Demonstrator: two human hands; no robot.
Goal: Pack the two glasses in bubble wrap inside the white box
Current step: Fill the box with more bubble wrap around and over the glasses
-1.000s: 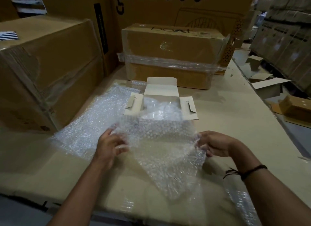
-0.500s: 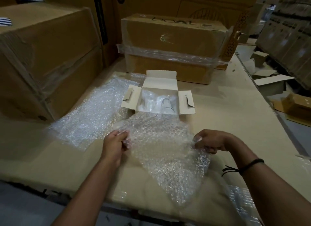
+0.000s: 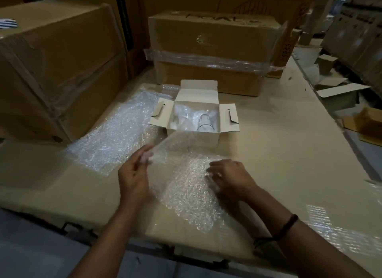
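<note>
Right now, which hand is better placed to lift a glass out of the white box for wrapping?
Probably right. The right hand lies flat on the bubble wrap sheet, free to lift toward the white box. The left hand is pinching the sheet's raised corner and would have to let go first.

Both forearms are bare, with no sleeve showing on either one up to the frame's edge. The right wrist carries a dark band (image 3: 288,226) (braided cord, by the look of it), with a thin loose strand (image 3: 263,239) trailing from it on the side nearer the left arm. The left hand (image 3: 134,174) and right hand (image 3: 229,178) wear no gloves.
</note>
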